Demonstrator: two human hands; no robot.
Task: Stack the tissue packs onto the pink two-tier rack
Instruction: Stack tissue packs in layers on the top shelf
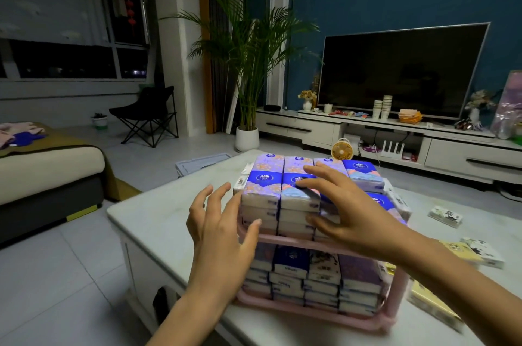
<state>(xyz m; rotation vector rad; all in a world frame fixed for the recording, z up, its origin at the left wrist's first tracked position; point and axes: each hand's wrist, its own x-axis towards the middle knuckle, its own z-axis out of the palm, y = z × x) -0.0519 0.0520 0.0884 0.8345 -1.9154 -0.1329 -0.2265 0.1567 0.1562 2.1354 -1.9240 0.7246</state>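
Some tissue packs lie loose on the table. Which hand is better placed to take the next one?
Probably the right hand. The loose packs lie right of the pink rack, on its side; the left hand is at the rack's left end, so the rack would block it.

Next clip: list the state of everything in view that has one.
pink rack, both tiers filled
left hand, open, beside top stack
right hand, open, resting on top stack
loose packs, lying on the table
television, screen dark
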